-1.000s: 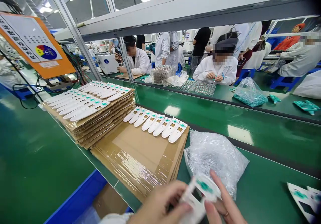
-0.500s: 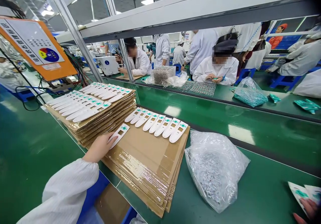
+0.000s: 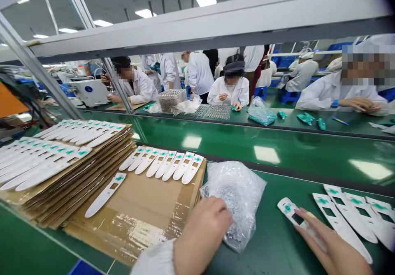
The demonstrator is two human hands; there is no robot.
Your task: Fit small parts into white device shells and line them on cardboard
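My left hand [image 3: 205, 229] rests curled against the near edge of a clear plastic bag [image 3: 236, 197] of small parts on the green bench. Its fingers are hidden behind the back of the hand. My right hand [image 3: 331, 248] lies with fingers stretched over a white plastic cover with a teal button [image 3: 291, 211], fingertips on its lower part. One white cover [image 3: 105, 193] lies alone on the cardboard sheets [image 3: 145, 213], below a row of several covers [image 3: 163, 164].
A taller cardboard stack [image 3: 77, 168] on the left carries rows of white covers. More covers [image 3: 348, 213] lie at the right. Beyond the green conveyor belt [image 3: 247, 141], several people in white coats work at a far bench with trays and bags.
My left hand left the single cover on the cardboard and came back to the plastic bag. My right hand reached onto a cover at the right. The view swung right.
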